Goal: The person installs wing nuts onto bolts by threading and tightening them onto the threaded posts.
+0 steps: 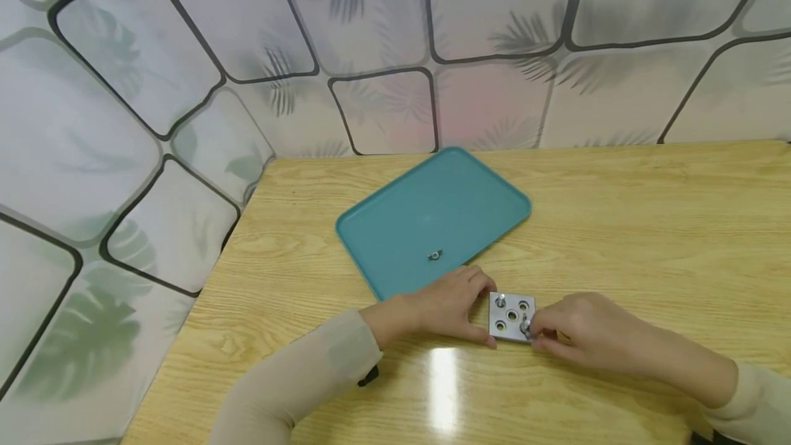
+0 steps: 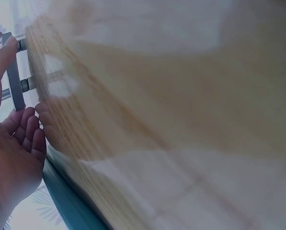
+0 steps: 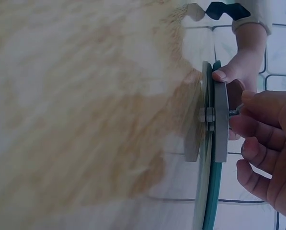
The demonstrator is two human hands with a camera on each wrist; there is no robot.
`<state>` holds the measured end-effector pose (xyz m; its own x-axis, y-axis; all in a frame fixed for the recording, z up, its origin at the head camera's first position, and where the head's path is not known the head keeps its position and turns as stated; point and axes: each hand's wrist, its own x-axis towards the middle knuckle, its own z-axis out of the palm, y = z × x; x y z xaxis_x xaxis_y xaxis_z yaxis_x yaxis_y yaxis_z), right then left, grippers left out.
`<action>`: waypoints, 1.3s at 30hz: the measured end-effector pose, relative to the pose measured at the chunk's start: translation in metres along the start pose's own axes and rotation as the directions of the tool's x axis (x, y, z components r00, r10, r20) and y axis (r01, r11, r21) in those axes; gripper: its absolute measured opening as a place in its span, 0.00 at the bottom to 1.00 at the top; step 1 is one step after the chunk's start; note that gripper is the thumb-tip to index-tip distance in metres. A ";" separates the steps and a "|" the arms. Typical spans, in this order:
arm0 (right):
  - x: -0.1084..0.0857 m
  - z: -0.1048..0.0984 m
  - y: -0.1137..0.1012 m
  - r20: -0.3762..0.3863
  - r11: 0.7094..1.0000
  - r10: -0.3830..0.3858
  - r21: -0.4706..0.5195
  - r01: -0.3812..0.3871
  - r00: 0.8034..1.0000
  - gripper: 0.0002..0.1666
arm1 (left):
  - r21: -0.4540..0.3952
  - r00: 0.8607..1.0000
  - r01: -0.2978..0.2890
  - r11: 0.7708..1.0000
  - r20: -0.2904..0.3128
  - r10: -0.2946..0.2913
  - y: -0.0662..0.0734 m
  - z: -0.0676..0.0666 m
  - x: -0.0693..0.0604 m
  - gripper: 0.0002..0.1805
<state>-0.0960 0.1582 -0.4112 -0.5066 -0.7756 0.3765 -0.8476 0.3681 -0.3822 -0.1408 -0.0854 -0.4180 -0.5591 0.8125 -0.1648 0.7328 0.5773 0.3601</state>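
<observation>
A square metal plate (image 1: 511, 316) with several holes stands raised off the table on bolt heads, seen edge-on in the right wrist view (image 3: 221, 124). One bolt (image 1: 500, 300) sticks up at its back left corner. The left hand (image 1: 450, 304) grips the plate's left side between thumb and fingers, also seen in the left wrist view (image 2: 16, 143). At the front right corner the right hand (image 1: 587, 332) pinches a small metal piece on the second bolt (image 1: 524, 326), thumb and index finger together. The fingertips partly hide that piece.
Behind the left hand lies a teal tray (image 1: 432, 211), turned at an angle on the wooden table (image 1: 643, 225). A small wing nut (image 1: 435, 255) rests in the tray near its front edge. A patterned curtain (image 1: 383, 33) hangs along the table's back and left sides.
</observation>
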 end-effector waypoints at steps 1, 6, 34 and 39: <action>0.000 0.000 0.000 -0.007 1.000 0.002 -0.007 -0.002 1.000 0.13 | 0.001 1.000 -0.001 1.000 0.000 0.001 0.000 0.000 0.000 0.40; 0.001 0.000 -0.001 -0.057 0.990 0.099 -0.096 -0.104 0.993 0.12 | -0.003 1.000 0.000 1.000 0.002 0.000 0.000 -0.001 0.000 0.39; -0.005 -0.001 -0.003 0.049 0.972 0.229 0.037 -0.231 0.972 0.12 | -0.017 1.000 0.011 1.000 0.004 -0.011 -0.001 0.001 -0.001 0.40; -0.002 0.000 -0.005 0.015 0.947 0.322 -0.003 -0.322 0.947 0.10 | -0.016 1.000 0.009 1.000 0.005 -0.009 0.000 0.000 -0.001 0.40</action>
<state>-0.0909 0.1584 -0.4100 -0.7502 -0.6232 0.2211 -0.6397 0.5995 -0.4809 -0.1402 -0.0864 -0.4181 -0.5638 0.8076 -0.1729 0.7214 0.5835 0.3730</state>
